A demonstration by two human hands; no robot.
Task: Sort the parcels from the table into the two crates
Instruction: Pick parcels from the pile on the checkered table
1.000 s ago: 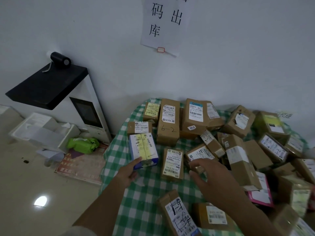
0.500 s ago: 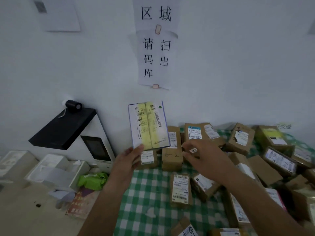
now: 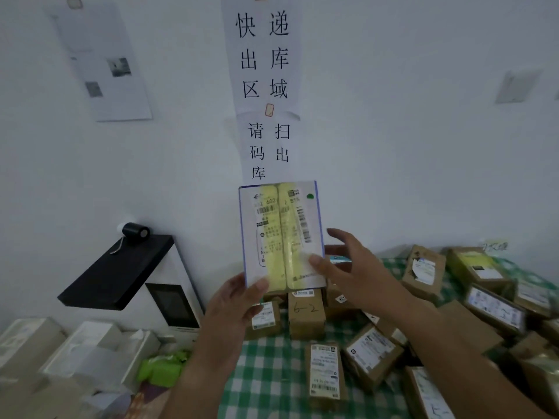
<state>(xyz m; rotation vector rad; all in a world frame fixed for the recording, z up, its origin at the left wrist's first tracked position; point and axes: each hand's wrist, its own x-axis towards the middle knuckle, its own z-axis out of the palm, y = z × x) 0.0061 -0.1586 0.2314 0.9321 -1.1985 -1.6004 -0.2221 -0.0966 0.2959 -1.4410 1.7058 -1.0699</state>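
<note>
- Head view, nearest first: both forearms reach up from the bottom edge over the green-checked tablecloth (image 3: 272, 358), which is strewn with brown cardboard parcels (image 3: 305, 313).
- The left hand (image 3: 233, 309) grips the white parcel (image 3: 281, 234) at its lower left corner, thumb across the front.
- The right hand (image 3: 354, 267) sits at the lower right edge, thumb touching the label face, fingers spread and relaxed; it steadies rather than clasps.
- The parcel is held up clear of the table, upright, long axis vertical, label with two yellow bands facing the wearer, top edge pointing at the ceiling.
- So the parcel rises above both hands, and the left one bears it.
- Behind hangs the wall sign (image 3: 263, 55); no crate shows, so I judge a turn comes next.
</note>
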